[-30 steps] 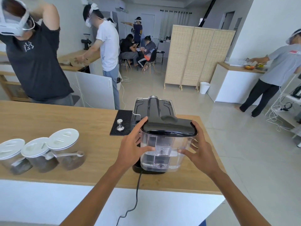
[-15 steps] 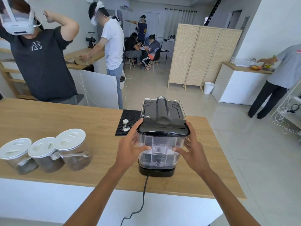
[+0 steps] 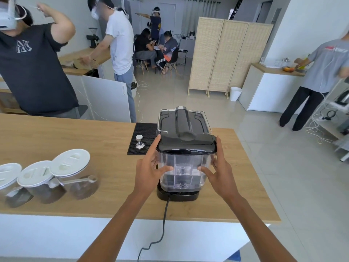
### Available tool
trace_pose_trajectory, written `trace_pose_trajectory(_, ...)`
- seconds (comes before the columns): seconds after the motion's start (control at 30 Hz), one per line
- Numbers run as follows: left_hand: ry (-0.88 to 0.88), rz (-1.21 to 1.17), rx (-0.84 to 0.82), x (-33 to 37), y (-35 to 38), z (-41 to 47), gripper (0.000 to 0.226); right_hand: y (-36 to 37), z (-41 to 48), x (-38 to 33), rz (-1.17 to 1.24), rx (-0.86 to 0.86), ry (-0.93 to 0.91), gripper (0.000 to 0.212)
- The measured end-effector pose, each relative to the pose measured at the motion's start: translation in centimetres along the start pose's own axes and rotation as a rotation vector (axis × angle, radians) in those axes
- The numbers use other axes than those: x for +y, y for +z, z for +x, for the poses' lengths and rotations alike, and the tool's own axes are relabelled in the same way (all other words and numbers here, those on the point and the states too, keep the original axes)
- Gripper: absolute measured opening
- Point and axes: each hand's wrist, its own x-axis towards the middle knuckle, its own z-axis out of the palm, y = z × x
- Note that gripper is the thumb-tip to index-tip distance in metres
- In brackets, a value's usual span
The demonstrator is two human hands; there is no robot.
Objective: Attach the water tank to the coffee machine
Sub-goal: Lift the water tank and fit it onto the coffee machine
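Observation:
A clear plastic water tank (image 3: 184, 169) with a black lid (image 3: 186, 146) stands upright at the back of the black coffee machine (image 3: 184, 121), over the machine's base (image 3: 178, 195). My left hand (image 3: 149, 167) grips the tank's left side, thumb across its near face. My right hand (image 3: 220, 170) grips the right side the same way. The machine faces away from me on the wooden counter (image 3: 66, 137). Whether the tank's bottom touches the base cannot be told.
A black rubber mat (image 3: 145, 129) with a steel tamper (image 3: 140, 142) lies left of the machine. Three white-lidded jars (image 3: 69, 165) stand at the counter's left. The power cord (image 3: 164, 220) hangs over the near edge. A person in a black shirt (image 3: 34, 67) stands behind the counter.
Both hands have carried the tank forward against the back of the machine and lowered it over the base. The view has shifted slightly.

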Motion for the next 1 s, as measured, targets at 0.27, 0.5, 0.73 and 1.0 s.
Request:
trace_pose_trajectory(0.27, -0.058, 0.022, 0.003, -0.8, 0.1, 0.4, 0.107, 1.0, -0.1, 0.2, 0.044, 0.000, 0.011, 0.104)
trace_pose_trajectory(0.5, -0.047, 0.021, 0.024, -1.4, 0.4, -0.3, 0.106, 1.7, -0.3, 1.1, -0.001, 0.028, 0.017, 0.106)
trace_pose_trajectory(0.73, -0.031, 0.086, 0.031, -2.0, 0.9, -1.0, 0.104, 2.4, -0.9, 1.7, -0.050, 0.043, 0.058, 0.109)
trace_pose_trajectory(1.0, -0.032, 0.144, -0.002, -2.9, 0.6, -0.8, 0.105, 2.4, -1.3, 1.8, -0.066, 0.050, 0.038, 0.106)
